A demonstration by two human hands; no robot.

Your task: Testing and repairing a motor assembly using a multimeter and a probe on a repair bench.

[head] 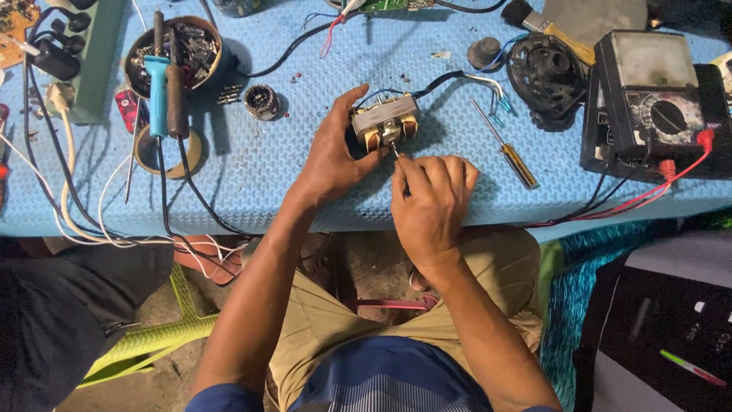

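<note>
Small electric motor (385, 122) sits on the blue foam mat (305, 168), held at its left side by the left hand (332, 156). Right hand (431, 202), just below it, is closed around a thin tool (398, 152) touching the motor's shaft. A yellow-handled screwdriver (505, 145) lies near.

Two hands are at work at the centre of the frame: one left hand (335, 156) and one right hand (431, 202). Between them sits one small motor (383, 122) with copper windings. Right of centre lies one screwdriver (505, 145) with an amber handle. In the upper left there is one round tub (174, 53) of parts, with two soldering irons (158, 91) propped on it, one blue-handled and one dark. Below them lies one roll of tape (169, 152). At the right edge stands one analogue meter (656, 99), and beside it one black fan housing (545, 72)
</note>
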